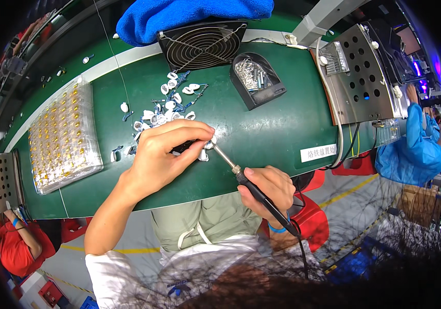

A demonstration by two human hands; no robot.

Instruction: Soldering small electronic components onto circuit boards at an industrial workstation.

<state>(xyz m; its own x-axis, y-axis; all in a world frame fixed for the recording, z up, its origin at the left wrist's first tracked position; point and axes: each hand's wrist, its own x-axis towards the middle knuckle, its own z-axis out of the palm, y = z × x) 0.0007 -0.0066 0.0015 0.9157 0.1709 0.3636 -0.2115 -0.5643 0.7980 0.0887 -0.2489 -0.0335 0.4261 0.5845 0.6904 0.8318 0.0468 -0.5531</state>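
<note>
My right hand (272, 189) is wrapped round the black handle of a soldering iron (261, 198), a blue band at the wrist. The iron's metal tip points up and left, to the fingertips of my left hand (171, 149). Those fingers are pinched on a small white part (210, 143) that the tip meets or nearly meets; the fingers hide much of it. Just beyond my left hand lies a loose heap of small white oval parts (170, 105) with dark blue strips or leads. One more white part (124, 107) sits apart, left of the heap.
A clear plastic tray (66, 135) with gold-coloured pieces stands left. At the back are a black fan (202, 46), a blue towel (194, 18) and a black bin (258, 81) of metal bits. A perforated metal box (359, 77) stands right. Co-workers in red and blue are at both sides.
</note>
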